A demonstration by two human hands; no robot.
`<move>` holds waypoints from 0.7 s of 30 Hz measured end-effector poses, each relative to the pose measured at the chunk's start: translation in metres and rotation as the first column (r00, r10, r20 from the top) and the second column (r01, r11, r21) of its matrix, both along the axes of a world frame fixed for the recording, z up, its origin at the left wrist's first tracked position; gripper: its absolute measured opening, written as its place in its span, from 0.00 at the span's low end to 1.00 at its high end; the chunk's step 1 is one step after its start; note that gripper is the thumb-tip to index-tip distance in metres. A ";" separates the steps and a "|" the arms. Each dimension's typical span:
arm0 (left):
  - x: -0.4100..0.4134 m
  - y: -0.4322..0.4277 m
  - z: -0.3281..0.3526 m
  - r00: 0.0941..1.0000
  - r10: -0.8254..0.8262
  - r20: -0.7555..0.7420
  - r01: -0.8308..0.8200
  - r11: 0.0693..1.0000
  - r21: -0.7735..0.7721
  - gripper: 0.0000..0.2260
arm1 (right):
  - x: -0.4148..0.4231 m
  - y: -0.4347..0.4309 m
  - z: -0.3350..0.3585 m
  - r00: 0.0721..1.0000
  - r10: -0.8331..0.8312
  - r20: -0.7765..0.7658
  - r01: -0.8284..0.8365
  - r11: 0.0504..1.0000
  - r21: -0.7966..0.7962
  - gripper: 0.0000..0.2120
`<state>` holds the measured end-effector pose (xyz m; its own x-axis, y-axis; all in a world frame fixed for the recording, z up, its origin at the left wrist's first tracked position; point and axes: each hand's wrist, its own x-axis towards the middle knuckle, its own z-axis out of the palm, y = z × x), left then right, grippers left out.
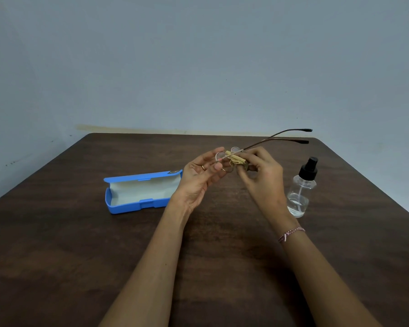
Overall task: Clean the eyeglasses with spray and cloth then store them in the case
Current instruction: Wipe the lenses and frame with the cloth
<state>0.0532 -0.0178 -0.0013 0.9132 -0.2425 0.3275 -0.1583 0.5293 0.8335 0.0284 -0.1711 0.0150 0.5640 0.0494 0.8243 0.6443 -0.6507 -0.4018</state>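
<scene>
Thin-framed eyeglasses (279,137) are held up over the middle of the table, their two arms unfolded and pointing up to the right. My left hand (198,175) pinches the frame by one lens rim. My right hand (260,173) pinches a small yellow cloth (235,160) against the other lens. A blue case (137,193) lies open on the table to the left, its pale lining showing. To the right stands a clear spray bottle (301,192) with a black pump top.
The dark wooden table (198,256) ends at a grey wall behind. A woven bracelet (291,233) sits on my right wrist, and a ring is on my left hand.
</scene>
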 end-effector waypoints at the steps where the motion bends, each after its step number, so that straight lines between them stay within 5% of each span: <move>1: -0.001 0.000 0.000 1.000 0.006 -0.005 -0.006 1.000 -0.005 0.23 | 0.000 0.000 0.000 1.000 0.008 -0.005 -0.008 1.000 -0.001 0.13; 15: 0.000 0.004 0.002 0.990 0.130 -0.049 -0.134 0.987 -0.094 0.20 | -0.007 0.004 0.001 0.948 0.297 -0.114 -0.293 0.955 0.053 0.12; 21: -0.003 0.002 0.005 0.997 0.072 -0.038 -0.075 0.992 -0.098 0.22 | -0.002 -0.001 0.000 0.990 0.128 -0.060 -0.127 0.992 0.025 0.10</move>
